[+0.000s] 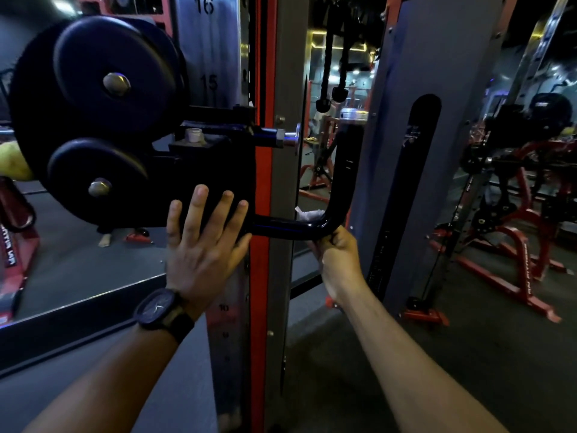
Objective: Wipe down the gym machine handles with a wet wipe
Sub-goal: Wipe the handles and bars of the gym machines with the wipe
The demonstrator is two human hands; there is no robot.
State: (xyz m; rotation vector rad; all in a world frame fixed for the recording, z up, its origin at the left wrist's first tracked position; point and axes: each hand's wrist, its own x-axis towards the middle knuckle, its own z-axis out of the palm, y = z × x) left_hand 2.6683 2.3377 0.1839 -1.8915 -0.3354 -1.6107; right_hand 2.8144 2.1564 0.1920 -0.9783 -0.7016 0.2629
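Gripping wipe (307, 214) round handle (281, 228) bend, right hand (338, 254); left hand (203, 242) flat.

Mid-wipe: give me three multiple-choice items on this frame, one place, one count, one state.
1. Where is the white wet wipe? A on the floor; B at the bend of the glossy black curved metal handle; C on the wrist.
2. How many round black pulley discs are on the carriage? A one; B two; C four.
3. The left hand is: A flat on the black carriage plate; B gripping the handle; C holding the wipe.

B: it pokes out above the right hand gripping that bend. B: one large, one smaller. A: fingers straight.
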